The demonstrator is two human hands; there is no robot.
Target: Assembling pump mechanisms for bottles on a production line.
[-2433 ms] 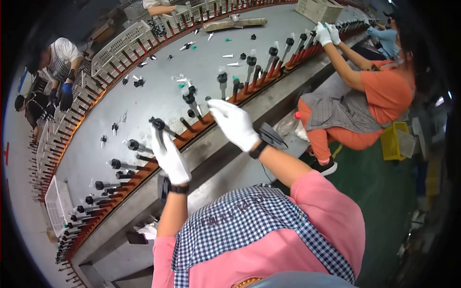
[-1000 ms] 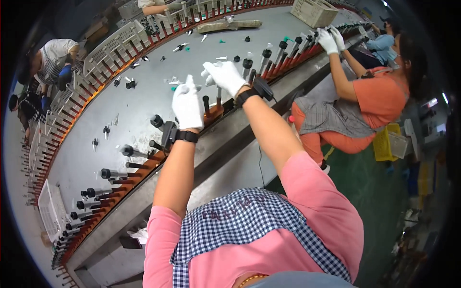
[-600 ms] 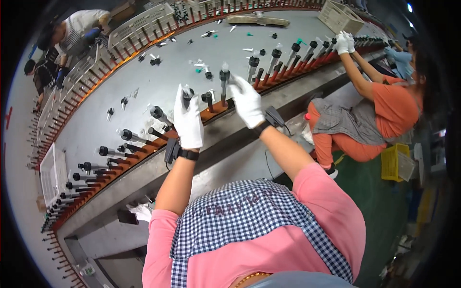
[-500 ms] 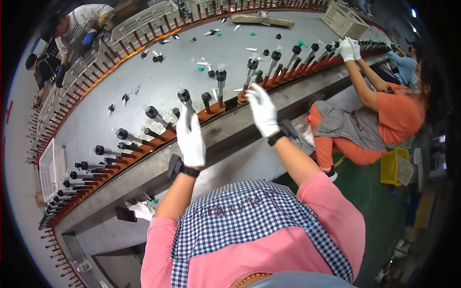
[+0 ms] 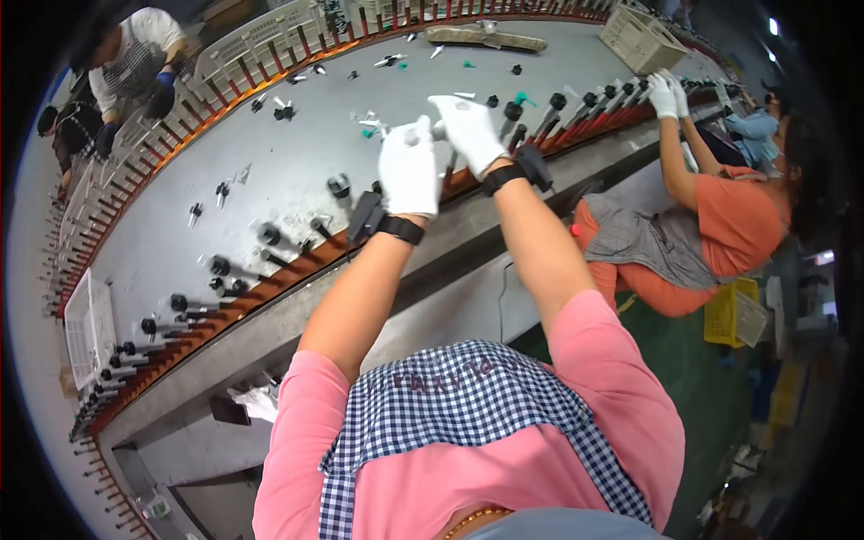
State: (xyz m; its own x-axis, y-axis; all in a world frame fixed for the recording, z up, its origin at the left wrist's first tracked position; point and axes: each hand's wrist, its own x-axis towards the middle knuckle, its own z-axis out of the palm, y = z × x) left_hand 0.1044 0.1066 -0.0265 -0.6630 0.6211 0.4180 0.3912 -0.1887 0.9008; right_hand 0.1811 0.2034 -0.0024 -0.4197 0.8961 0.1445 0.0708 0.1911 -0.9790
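Head view: left hand (image 5: 409, 171), white-gloved, fingers bent and raised over the curved peg rail (image 5: 310, 255); right hand (image 5: 470, 130), same glove, just beside it, fingers curled toward the left. Gloves hide whatever is between them, so can't tell if either grips anything. Nearest clear black-capped part (image 5: 338, 186) stands tilted just left of the left hand; more line the rail both sides. Loose small parts (image 5: 283, 112) lie on the grey table (image 5: 301, 153). Co-worker in orange (image 5: 738, 220) sits to the right.
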